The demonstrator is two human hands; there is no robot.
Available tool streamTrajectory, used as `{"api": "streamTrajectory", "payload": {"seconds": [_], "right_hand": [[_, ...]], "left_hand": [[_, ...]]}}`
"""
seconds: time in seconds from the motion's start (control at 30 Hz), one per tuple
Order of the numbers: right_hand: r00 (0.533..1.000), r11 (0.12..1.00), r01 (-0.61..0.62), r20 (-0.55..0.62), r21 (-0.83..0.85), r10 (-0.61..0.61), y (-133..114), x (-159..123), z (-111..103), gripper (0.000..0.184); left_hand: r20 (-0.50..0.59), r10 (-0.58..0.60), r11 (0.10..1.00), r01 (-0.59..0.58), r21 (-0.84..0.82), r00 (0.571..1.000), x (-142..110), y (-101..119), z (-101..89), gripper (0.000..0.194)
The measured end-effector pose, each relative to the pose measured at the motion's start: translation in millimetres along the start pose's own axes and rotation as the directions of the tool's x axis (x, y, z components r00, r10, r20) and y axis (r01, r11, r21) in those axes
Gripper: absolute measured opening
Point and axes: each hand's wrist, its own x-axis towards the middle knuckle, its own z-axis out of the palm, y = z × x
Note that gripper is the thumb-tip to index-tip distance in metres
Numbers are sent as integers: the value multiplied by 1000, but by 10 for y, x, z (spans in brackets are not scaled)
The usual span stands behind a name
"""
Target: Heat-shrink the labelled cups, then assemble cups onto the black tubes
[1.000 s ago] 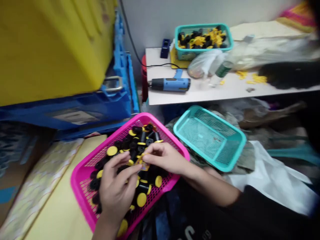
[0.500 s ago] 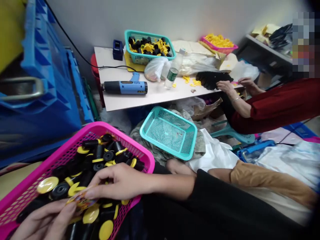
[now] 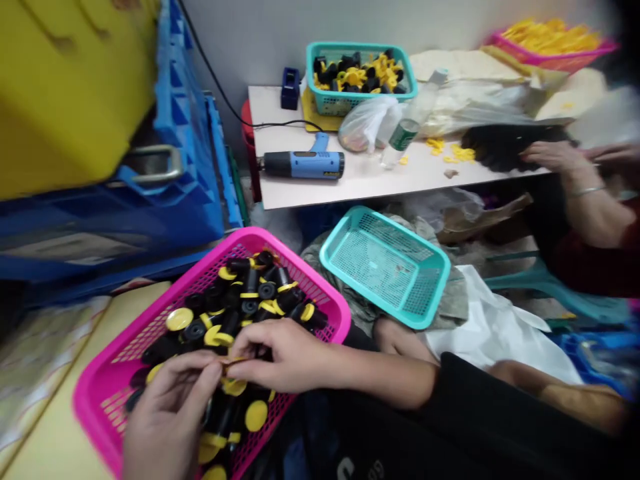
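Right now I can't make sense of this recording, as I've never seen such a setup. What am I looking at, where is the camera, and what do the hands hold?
This view comes from a camera worn on a person's head, looking forward and down, so the two bare hands are the wearer's own. The left hand and right hand pinch a small yellowish scrap above a pink plastic mesh basket heaped with black cylinders with yellow discs. Beyond lie a teal mesh basket and a pale tabletop bearing a blue heat gun. The hand at far right is a co-worker's.
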Motion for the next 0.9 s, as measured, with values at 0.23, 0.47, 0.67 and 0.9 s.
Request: {"api": "streamTrajectory", "payload": {"seconds": [0.23, 0.47, 0.67, 0.9], "right_hand": [[984, 925, 171, 5, -338, -180, -16, -16, -44, 19], [925, 686, 210, -86, -697, -370, -223, 131, -525, 21], [937, 411, 187, 37, -892, -346, -340, 356, -822, 22], [932, 356, 352, 361, -866, -45, -120, 171, -416, 45]], "left_hand": [[45, 37, 999, -36, -30, 998, -44, 145, 83, 34], [-100, 97, 930, -54, 364, 990, 15, 118, -85, 32], [-204, 261, 798, -92, 595, 944, 126, 70, -288, 43], [245, 524, 571, -550, 610, 816, 1, -14, -271, 21]]}}
